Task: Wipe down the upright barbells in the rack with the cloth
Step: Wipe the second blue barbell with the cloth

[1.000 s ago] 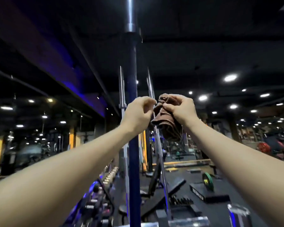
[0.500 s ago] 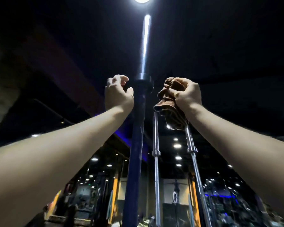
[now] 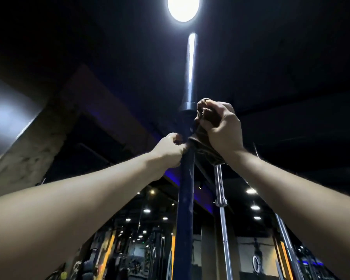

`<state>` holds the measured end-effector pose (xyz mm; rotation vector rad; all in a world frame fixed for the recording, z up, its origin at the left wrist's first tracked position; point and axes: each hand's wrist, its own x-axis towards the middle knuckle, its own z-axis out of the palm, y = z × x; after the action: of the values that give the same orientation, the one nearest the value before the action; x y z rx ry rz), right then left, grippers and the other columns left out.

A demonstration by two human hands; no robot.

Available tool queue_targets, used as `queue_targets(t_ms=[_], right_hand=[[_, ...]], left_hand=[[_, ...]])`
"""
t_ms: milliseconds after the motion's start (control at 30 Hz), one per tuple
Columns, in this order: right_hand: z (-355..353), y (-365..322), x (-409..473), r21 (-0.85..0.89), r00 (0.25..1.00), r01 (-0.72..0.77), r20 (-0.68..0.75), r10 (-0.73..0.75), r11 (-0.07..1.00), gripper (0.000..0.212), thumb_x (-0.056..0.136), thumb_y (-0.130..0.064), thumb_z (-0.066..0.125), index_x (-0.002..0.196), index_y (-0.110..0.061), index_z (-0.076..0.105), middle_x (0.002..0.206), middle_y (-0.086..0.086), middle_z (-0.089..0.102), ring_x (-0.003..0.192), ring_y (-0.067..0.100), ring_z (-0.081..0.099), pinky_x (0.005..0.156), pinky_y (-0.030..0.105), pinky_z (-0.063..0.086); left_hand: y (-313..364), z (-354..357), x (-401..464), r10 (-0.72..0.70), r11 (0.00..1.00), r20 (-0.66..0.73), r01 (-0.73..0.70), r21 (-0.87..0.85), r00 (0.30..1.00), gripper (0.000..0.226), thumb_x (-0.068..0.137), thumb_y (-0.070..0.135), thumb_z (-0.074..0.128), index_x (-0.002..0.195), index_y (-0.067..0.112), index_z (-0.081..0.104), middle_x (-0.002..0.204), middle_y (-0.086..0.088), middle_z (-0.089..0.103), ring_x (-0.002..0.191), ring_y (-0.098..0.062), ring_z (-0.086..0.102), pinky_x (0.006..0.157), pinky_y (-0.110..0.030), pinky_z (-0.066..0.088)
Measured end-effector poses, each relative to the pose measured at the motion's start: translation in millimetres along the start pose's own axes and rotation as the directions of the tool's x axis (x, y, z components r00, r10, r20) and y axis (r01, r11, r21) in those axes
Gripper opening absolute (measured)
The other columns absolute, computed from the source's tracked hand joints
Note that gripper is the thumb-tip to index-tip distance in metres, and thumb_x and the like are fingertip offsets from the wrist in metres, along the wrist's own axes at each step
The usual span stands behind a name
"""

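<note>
Dark gym ceiling, one round lamp (image 3: pixel 183 8) overhead. Blue upright barbell (image 3: pixel 185 199) centre frame. Right hand (image 3: pixel 222 128) fisted on brown cloth (image 3: pixel 207 116), pressed to the bar below its collar (image 3: pixel 187 106). Left hand (image 3: pixel 169 150) curled around the bar, pinching the cloth's edge. Chrome barbell (image 3: pixel 220 190) stands just right.

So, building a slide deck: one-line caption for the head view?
Both hands wrap a brown cloth around the dark upright barbell below its collar.

Dark blue barbell (image 3: pixel 185 199), brown cloth (image 3: pixel 207 118), silver barbell (image 3: pixel 220 190), white ceiling light (image 3: pixel 183 7)
</note>
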<state>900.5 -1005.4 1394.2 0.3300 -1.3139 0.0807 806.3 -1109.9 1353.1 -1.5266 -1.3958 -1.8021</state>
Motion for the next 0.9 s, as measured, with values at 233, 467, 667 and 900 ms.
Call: queue_targets(t_ms=[233,467,667,900], right_hand=[[-1,-13,-40,-0.145,0.982,0.182,0.077,-0.172,0.973,0.034,0.080,-0.026,0.067,0.113,-0.022,0.070,0.111,-0.006,0.062,0.102,0.023,0.061,0.088,0.044,0.049],[14,-41,-2,-0.399,0.945,0.288,0.263,-0.193,0.870,0.024,0.082,-0.018,0.066,0.098,-0.034,0.074,0.103,-0.004,0.060,0.091,0.025,0.060,0.077,0.036,0.049],[24,-37,-14,-0.331,0.942,0.245,0.304,-0.143,0.911,0.030,0.083,-0.023,0.071,0.112,-0.032,0.070,0.110,-0.007,0.059,0.102,0.018,0.059,0.083,0.029,0.043],[41,-29,-21,-0.306,0.919,0.225,0.383,-0.097,0.925,0.041,0.078,-0.024,0.075,0.117,-0.032,0.067,0.113,-0.003,0.057,0.106,0.021,0.057,0.092,0.035,0.045]], left_hand=[[-8,-27,-20,-0.118,0.981,0.398,0.169,-0.097,0.910,0.064,0.094,0.007,0.054,0.141,0.044,0.030,0.082,0.001,0.070,0.076,-0.017,0.067,0.068,-0.036,0.056],[-19,-34,-17,-0.069,0.979,0.373,0.135,-0.154,0.925,0.053,0.089,0.003,0.061,0.130,0.033,0.045,0.083,-0.003,0.069,0.077,-0.020,0.067,0.068,-0.036,0.056],[-32,-44,-13,-0.071,0.975,0.361,0.141,-0.170,0.930,0.050,0.089,0.003,0.060,0.130,0.030,0.047,0.089,-0.007,0.068,0.075,-0.019,0.067,0.066,-0.035,0.057],[-49,-52,-10,-0.091,0.970,0.344,0.161,-0.182,0.935,0.053,0.091,0.004,0.058,0.135,0.028,0.043,0.085,-0.009,0.070,0.074,-0.022,0.069,0.071,-0.040,0.058]])
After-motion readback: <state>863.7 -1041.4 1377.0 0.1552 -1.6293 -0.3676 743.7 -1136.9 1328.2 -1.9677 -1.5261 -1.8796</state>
